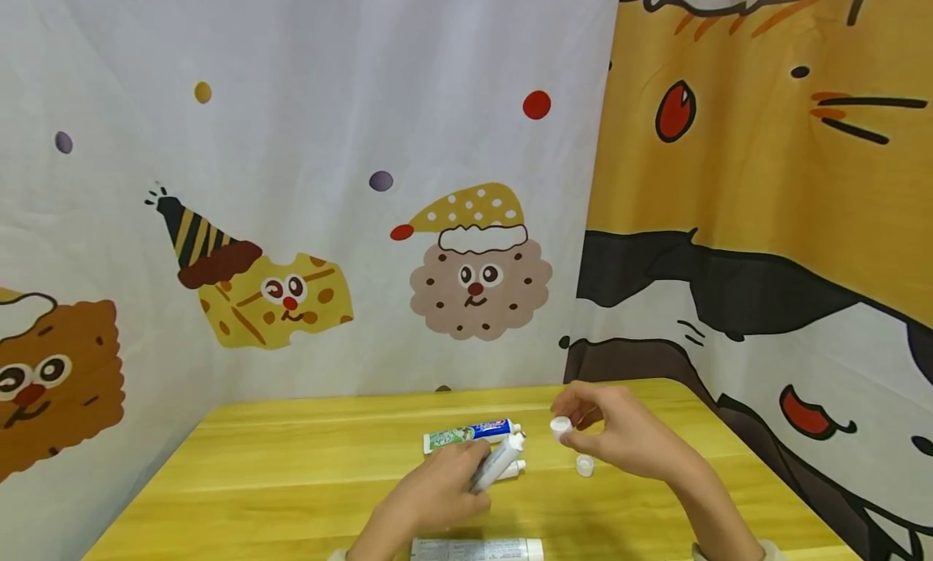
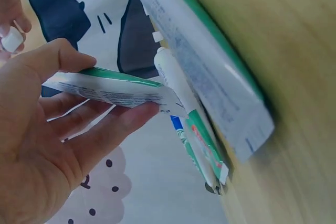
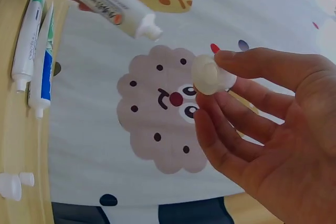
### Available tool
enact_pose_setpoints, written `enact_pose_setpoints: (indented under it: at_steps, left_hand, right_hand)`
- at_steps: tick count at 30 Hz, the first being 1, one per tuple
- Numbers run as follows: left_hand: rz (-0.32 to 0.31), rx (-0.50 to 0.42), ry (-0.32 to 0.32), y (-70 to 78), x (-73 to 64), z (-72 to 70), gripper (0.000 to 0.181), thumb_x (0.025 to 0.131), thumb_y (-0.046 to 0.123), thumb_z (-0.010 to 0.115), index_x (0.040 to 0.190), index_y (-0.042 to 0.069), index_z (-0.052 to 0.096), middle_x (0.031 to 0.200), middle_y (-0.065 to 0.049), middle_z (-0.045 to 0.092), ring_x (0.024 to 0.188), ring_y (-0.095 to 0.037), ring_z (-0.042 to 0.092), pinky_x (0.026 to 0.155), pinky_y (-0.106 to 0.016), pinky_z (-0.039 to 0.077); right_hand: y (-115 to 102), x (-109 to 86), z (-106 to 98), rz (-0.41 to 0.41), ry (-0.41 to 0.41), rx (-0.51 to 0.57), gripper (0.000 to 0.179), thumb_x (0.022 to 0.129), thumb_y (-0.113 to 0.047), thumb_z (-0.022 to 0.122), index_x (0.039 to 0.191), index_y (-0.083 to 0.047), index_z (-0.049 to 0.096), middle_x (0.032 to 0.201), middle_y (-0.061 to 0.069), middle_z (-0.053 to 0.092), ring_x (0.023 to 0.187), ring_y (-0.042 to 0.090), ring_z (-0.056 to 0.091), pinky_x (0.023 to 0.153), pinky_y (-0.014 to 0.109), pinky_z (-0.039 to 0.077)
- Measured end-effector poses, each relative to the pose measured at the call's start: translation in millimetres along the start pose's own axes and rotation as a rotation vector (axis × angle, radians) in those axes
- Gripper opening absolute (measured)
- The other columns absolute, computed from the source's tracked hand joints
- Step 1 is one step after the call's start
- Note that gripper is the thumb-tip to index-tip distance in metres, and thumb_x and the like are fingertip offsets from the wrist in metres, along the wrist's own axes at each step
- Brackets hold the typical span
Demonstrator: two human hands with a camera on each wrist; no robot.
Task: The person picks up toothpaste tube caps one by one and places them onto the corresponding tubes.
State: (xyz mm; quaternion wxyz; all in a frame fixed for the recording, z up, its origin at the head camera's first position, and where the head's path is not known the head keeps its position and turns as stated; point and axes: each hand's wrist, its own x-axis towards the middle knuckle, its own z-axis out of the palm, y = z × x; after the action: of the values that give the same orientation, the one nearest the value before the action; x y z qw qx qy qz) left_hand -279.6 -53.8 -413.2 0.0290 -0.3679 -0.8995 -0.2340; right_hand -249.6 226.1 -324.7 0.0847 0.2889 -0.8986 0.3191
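Uncapped white tube [image 1: 497, 465] — tilted in left hand [image 1: 441, 486]; round white cap [image 1: 560, 427] — in right hand [image 1: 628, 433].

White cloth [image 1: 437, 83] printed with cartoon faces [image 1: 477, 290] hangs behind a yellow wood-grain table [image 1: 291, 464].

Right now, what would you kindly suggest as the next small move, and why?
I would probably bring the white cap in the right hand to the toothpaste tube in the left hand, since the tube's nozzle is bare and the cap is pinched nearby.
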Motion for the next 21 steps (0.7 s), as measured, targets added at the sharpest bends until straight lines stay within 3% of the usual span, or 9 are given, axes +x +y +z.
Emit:
enact_pose_setpoints:
  at_steps: [4,8,15,21]
  left_hand:
    - [0.007,0.012,0.041,2.8,-0.8,-3.0,0.027,0.085,0.016,0.074,0.109,0.015,0.062,0.087,0.012,0.057,0.07,-0.002,0.05,0.062,-0.019,0.045]
    - [0.047,0.064,0.089,5.3,-0.4,-5.3,0.027,0.084,0.017,0.074,0.108,0.015,0.063,0.085,0.012,0.056,0.069,-0.001,0.048,0.062,-0.018,0.044]
    - [0.091,0.095,0.143,12.1,0.3,-8.6,0.024,0.081,0.016,0.074,0.104,0.017,0.065,0.083,0.013,0.057,0.069,-0.001,0.048,0.061,-0.017,0.043]
    - [0.082,0.093,0.142,15.8,-0.7,-10.5,0.024,0.082,0.017,0.075,0.103,0.018,0.065,0.085,0.013,0.059,0.069,0.0,0.049,0.061,-0.017,0.043]
  right_hand:
    - [1.6,0.8,4.9,-0.054,0.024,-0.012,0.029,0.087,-0.013,0.08,0.115,-0.018,0.073,0.104,-0.007,0.074,0.088,0.002,0.066,0.081,0.026,0.059]
    - [4.3,2.4,8.3,-0.092,0.016,0.014,0.028,0.087,-0.009,0.079,0.113,-0.016,0.074,0.111,-0.002,0.075,0.092,0.005,0.068,0.082,0.028,0.06]
    - [6.8,2.0,9.5,-0.071,0.075,0.051,0.022,0.088,-0.012,0.08,0.11,-0.015,0.075,0.108,-0.001,0.076,0.092,0.008,0.072,0.085,0.032,0.061]
    - [9.2,5.0,16.8,-0.14,0.108,0.035,0.022,0.087,-0.012,0.082,0.108,-0.016,0.076,0.105,-0.005,0.077,0.09,0.005,0.071,0.083,0.031,0.061]
